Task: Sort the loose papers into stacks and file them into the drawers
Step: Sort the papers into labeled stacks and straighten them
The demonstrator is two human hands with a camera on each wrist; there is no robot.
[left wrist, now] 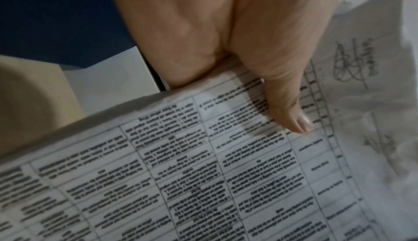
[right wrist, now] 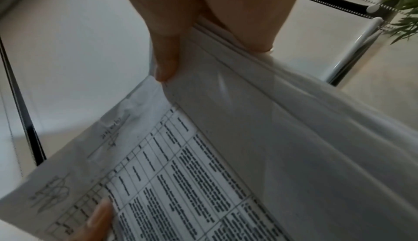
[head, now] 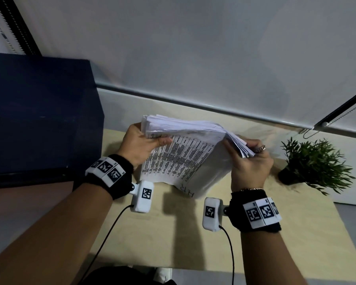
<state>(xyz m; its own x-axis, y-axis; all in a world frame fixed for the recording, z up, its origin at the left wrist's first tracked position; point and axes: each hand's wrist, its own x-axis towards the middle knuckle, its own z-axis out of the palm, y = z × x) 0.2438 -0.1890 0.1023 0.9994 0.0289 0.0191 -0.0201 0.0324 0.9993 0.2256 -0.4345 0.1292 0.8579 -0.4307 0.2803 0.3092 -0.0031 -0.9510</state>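
A thick stack of white papers point(head: 185, 153) is held up above the light wooden desk point(head: 173, 233), its facing sheet printed with a table of dark text. My left hand point(head: 144, 145) grips the stack's left edge, thumb lying on the printed sheet point(left wrist: 203, 173). My right hand point(head: 249, 159) pinches the right edge, where several sheets point(right wrist: 271, 119) are bent back and fanned apart from the printed page point(right wrist: 181, 182). The letters "HR" are handwritten at the lower corner point(head: 188, 191). No drawers are recognisable in any view.
A large dark blue box point(head: 35, 116) stands at the left on the desk, close to my left hand. A small potted green plant point(head: 314, 163) sits at the right by the wall. A white wall and blind cord point(head: 308, 132) run behind.
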